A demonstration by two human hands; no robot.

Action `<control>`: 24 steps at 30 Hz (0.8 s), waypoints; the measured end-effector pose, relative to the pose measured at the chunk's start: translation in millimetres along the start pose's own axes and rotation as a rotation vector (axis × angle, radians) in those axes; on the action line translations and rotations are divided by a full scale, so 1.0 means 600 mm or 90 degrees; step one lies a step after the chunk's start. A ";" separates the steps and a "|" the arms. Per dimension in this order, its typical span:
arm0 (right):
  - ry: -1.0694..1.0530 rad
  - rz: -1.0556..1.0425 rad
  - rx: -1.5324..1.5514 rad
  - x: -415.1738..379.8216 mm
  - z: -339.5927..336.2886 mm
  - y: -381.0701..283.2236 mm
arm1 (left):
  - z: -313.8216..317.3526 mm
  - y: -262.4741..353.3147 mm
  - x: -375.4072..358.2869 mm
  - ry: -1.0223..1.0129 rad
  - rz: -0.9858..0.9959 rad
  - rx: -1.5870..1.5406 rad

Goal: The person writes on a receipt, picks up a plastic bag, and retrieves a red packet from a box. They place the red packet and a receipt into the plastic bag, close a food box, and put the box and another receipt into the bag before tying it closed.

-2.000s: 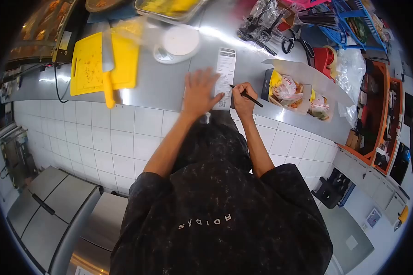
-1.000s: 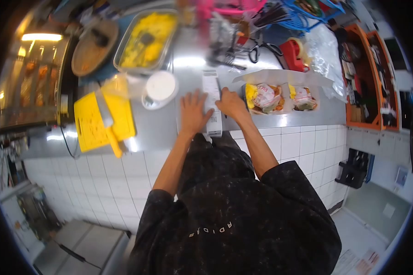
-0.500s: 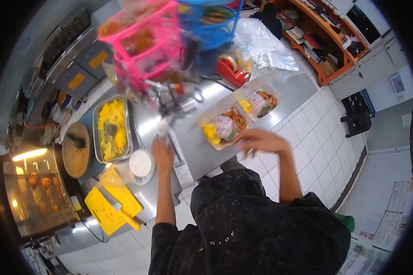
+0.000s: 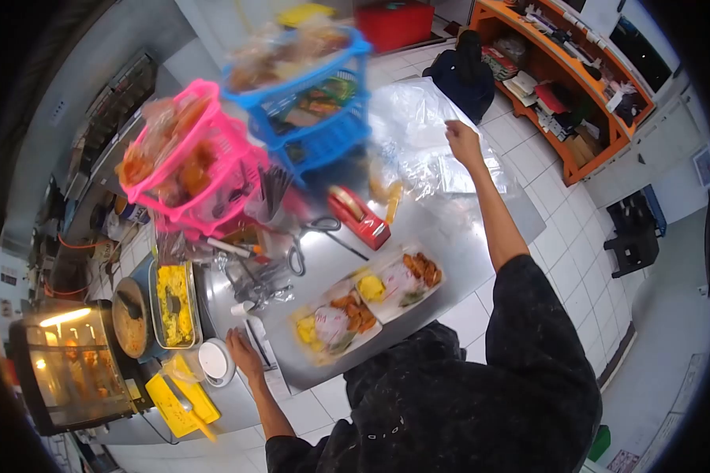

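Observation:
My left hand (image 4: 243, 355) lies on the steel counter with fingers stretched out, between a round white kitchen scale (image 4: 214, 360) and a long narrow pale strip (image 4: 259, 340). Stretched far forward, my right hand (image 4: 464, 143) is over a pile of clear plastic bags (image 4: 422, 150). Its fingers are curled together, and whether a bag is pinched in them is hidden. Before my body sit two open food boxes, the nearer box (image 4: 347, 347) and the farther box (image 4: 427, 303), each holding yellow food, browned pieces and a printed wrapped bundle.
A red tape dispenser (image 4: 359, 217), scissors (image 4: 296, 256), a pink basket (image 4: 189, 185) and a blue basket (image 4: 308, 94) stand ahead. Left are a glass dish of yellow food (image 4: 173, 303), a yellow cutting board with knife (image 4: 183, 406) and a lit warmer (image 4: 75, 366). Another person (image 4: 465, 75) crouches beyond the counter.
My right hand has gone from beside the nearer food box forward to the plastic bags. The left hand stays on the counter by the scale. The camera view has shifted.

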State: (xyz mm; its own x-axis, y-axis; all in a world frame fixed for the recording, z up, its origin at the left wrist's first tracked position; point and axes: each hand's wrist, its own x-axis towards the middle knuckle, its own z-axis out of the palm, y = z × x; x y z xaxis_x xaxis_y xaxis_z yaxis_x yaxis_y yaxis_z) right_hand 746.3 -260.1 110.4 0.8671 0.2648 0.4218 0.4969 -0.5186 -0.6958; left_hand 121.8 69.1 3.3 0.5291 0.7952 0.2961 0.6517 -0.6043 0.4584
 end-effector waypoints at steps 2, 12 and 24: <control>-0.036 -0.030 -0.019 0.070 0.053 0.058 | -0.010 0.016 0.024 0.038 -0.029 -0.005; -0.132 -0.029 -0.254 0.195 0.115 0.092 | -0.119 0.273 0.071 0.133 -0.230 -0.218; -0.222 -0.217 -0.472 0.274 0.161 0.316 | -0.064 0.478 -0.021 0.420 -0.380 -0.147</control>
State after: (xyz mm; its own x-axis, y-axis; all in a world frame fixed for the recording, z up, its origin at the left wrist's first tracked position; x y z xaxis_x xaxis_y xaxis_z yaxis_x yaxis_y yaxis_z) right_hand 986.6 -236.2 -8.1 0.6973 0.6709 0.2525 0.6847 -0.7276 0.0423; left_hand 280.8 -112.5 163.3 -0.3235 0.8824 0.3416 0.5545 -0.1157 0.8241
